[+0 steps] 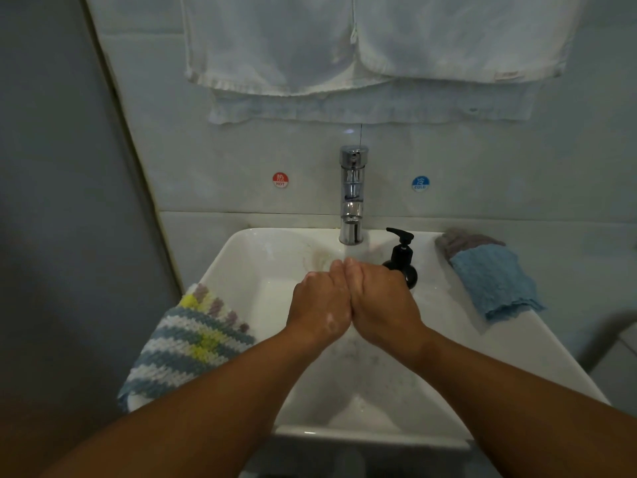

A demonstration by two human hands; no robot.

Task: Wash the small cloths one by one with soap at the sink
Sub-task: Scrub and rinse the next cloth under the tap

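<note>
Both forearms (pixel 206 398) cross the sink (pixel 362 434) rim. The left hand (pixel 319 305) and right hand (pixel 382 301) press side by side, backs up. Their fingers (pixel 339 267) bend down under the tap (pixel 351 194), tips hidden, so I cannot tell if they hold anything. A striped cloth (pixel 186 343) lies left of them, a blue cloth (pixel 496 284) right, and a soap bottle (pixel 401 260) just beyond.

Both forearms bare, entering from the lower corners and converging toward centre. Left hand (pixel 320 301) and right hand (pixel 381 298) lie side by side, backs up, inner edges touching, fingers bent forward and down. Palms hidden from view; pale wet flecks on the left hand's back.
</note>
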